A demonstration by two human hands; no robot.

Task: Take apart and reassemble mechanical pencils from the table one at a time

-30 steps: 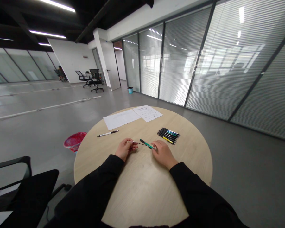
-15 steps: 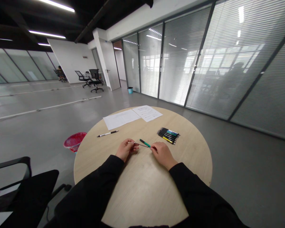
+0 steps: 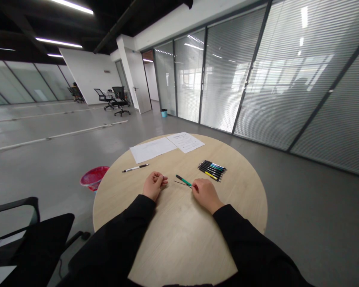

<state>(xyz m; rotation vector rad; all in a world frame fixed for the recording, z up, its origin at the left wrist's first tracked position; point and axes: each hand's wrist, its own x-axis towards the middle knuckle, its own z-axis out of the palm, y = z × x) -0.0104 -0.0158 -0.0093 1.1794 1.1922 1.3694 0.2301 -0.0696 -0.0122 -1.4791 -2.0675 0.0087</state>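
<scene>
My right hand pinches one end of a thin dark rod, which points left over the table. Just behind the rod lies a green and black pen piece, its right end close to my right fingertips. Left of these, my left hand is closed with thumb and fingertips together; whatever it holds is too small to make out. A row of several pens, mostly black with one yellow, lies beyond my right hand. A white and black pen rests beyond my left hand.
Two white sheets lie at the far side of the round wooden table. A red-lined bin stands on the floor at the left. Nearer, a black chair is beside the table's left edge.
My left hand has moved away to the left from the thin rod, whose left end now shows free. My right hand has shifted very slightly right with the rod.
</scene>
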